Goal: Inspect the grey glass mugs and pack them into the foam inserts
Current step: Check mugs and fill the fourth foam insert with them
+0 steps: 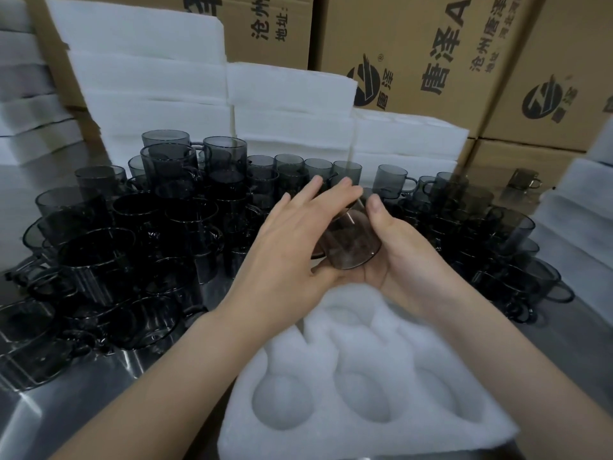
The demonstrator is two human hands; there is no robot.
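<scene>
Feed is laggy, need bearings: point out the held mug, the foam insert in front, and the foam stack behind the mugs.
held mug (351, 242), head view, on its tinted side wall.
foam insert (365, 436), head view, on its bare front rim.
foam stack (288, 127), head view, on its front face.

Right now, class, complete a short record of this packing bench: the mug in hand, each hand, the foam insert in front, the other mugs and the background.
mug: tilted, held between both hands above the foam insert
left hand: fingers straight, laid against the mug
right hand: cradles the mug, thumb up its side
foam insert: visible cavities empty
other mugs: crowded on the table, both sides
background: foam stacks, cardboard boxes
</scene>
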